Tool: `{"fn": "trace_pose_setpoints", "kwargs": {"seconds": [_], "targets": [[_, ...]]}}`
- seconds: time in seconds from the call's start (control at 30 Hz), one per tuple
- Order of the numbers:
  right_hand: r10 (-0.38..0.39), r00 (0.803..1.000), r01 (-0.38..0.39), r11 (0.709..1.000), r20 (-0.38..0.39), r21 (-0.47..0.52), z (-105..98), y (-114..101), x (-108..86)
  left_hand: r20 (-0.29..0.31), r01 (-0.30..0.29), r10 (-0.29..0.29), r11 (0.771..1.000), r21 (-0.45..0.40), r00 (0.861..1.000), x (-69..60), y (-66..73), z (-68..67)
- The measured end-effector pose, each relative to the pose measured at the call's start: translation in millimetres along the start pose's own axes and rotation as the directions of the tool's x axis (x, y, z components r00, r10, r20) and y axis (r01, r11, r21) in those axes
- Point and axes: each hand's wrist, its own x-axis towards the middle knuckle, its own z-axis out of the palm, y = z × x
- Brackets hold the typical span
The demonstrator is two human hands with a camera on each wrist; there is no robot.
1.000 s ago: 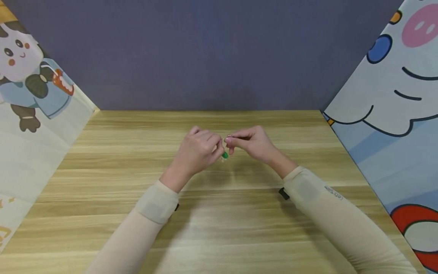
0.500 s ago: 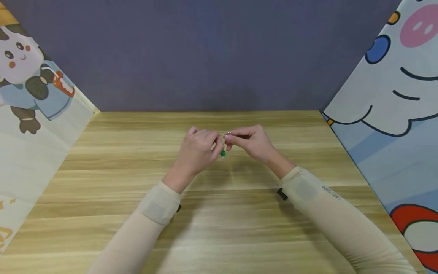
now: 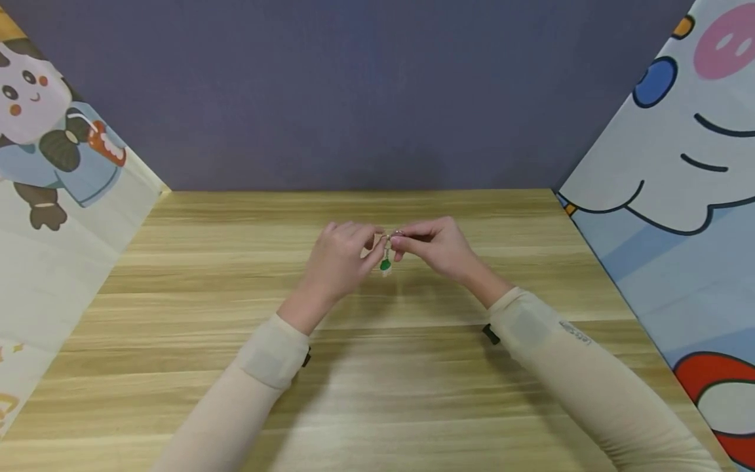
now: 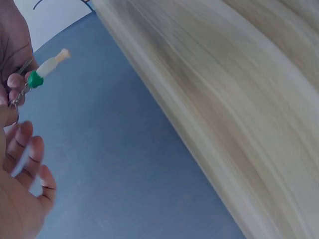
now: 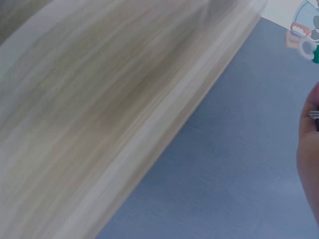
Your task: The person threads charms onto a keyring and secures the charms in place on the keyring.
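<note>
My left fingers (image 3: 373,258) are pinching a hard-to-see metal link (image 3: 388,237), my right hand (image 3: 441,248) is gripping a mostly hidden metal piece (image 5: 314,114), a green-and-white charm (image 3: 386,265) is dangling nearer

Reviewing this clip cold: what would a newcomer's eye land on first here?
Probably the small green-and-white charm, hanging on a short chain between the left hand and the right hand, above the wooden table. The big pink snout at the head view's upper right would likely compete for attention, as would the cartoon figure at its upper left.
</note>
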Motion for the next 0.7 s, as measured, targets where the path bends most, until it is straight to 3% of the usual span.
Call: {"fn": "trace_pose_setpoints", "kwargs": {"seconds": [0.2,0.3,0.4,0.53,0.57,0.63,0.7], "targets": [[0.066,0.997,-0.062,0.995,0.049,-0.079,-4,-2,0.6,-0.003,-0.122,0.123,0.988,0.096,0.992,0.8,-2.8,-2.5],[0.071,0.996,-0.066,0.994,0.058,-0.082,-6,-3,0.8,-0.005,-0.188,0.191,0.971,0.148,0.982,1.7,-4.1,-3.5],[0.078,0.994,-0.071,0.993,0.071,-0.09,-7,-4,0.7,0.003,-0.3,0.311,0.915,0.27,0.95,2.8,-6.3,-4.6],[0.087,0.991,-0.075,0.99,0.104,-0.119,-9,-5,-0.3,0.039,-0.434,0.465,0.791,0.432,0.885,3.5,-9.4,-5.6],[0.086,0.99,-0.071,0.989,0.113,-0.127,-9,-5,-0.6,0.049,-0.453,0.485,0.769,0.451,0.873,3.6,-10.0,-5.7],[0.083,0.989,-0.067,0.989,0.124,-0.134,-10,-6,-1.1,0.064,-0.47,0.503,0.746,0.471,0.862,4.1,-10.6,-5.8],[0.078,0.989,-0.061,0.989,0.123,-0.131,-10,-6,-1.5,0.069,-0.475,0.504,0.747,0.464,0.861,5.0,-10.5,-6.1]]}}
